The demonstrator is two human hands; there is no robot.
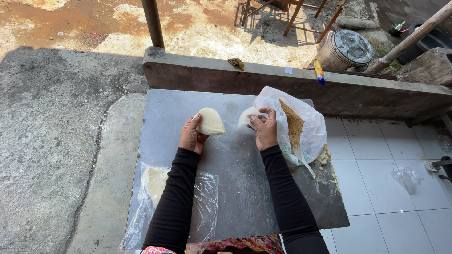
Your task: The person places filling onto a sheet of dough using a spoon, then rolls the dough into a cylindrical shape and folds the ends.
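Two hands, each holding pale dough, above a grey slab

Just right of the right hand a white plastic bag holds brown crumbs; that hand pinches a dough piece, partly hidden. The left hand cups a folded dough round at its fingertips. Below it, a clear bag holds something pale and indistinct.

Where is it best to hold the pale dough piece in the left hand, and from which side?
Probably by its lower straight edge, from below-left, as the left hand does: the dough piece is thin and domed, so cupping under the base supports the curve without crushing it.
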